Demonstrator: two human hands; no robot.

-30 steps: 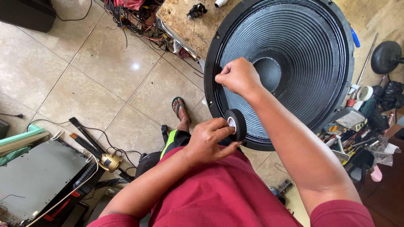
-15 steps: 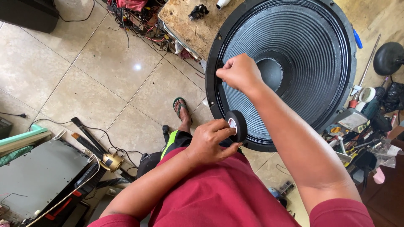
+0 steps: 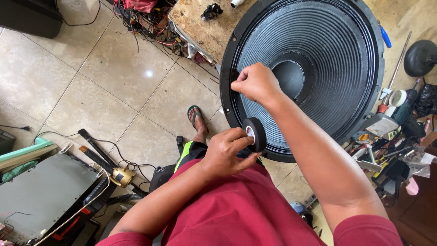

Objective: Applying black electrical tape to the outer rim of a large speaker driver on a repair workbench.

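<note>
Your left hand (image 3: 225, 152) pinched the small, light black roll of cloth tape (image 3: 255, 133) by its core at the big ribbed black speaker cone's (image 3: 318, 59) seven o'clock rim, while your right hand's (image 3: 257, 83) closed fingertips pressed what was probably the tape's pliable, sticky end at nine o'clock.

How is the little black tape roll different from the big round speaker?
The roll of black tape fits within the left hand; the speaker is far wider than both hands. The tape roll has smooth sides and a white core; the speaker cone is ribbed, with a dark dome. Both are round and black.
</note>
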